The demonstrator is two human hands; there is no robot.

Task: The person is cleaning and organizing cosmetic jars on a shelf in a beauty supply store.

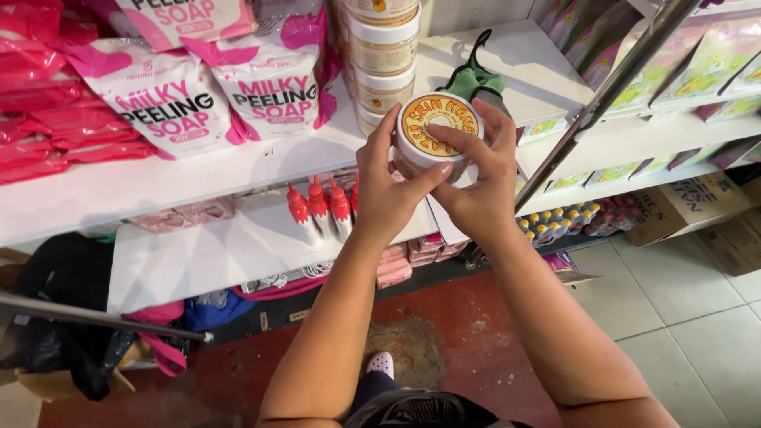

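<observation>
Both my hands hold a round white jar [434, 131] with an orange and yellow lid, raised in front of the white shelf [238, 162]. My left hand [386, 190] wraps its left side, thumb lying across the lower rim. My right hand [481, 178] cups its right side, fingers curled over the top edge. A stack of similar white jars [382, 55] stands on the shelf just behind and to the left.
Pink and white soap pouches [170, 95] lie on the shelf at left. Red-capped white bottles [319, 210] stand on a lower shelf. Green and pink packets [697, 71] fill shelves at right. A green item [474, 79] lies behind the jar. Cardboard boxes [690, 206] sit on the floor.
</observation>
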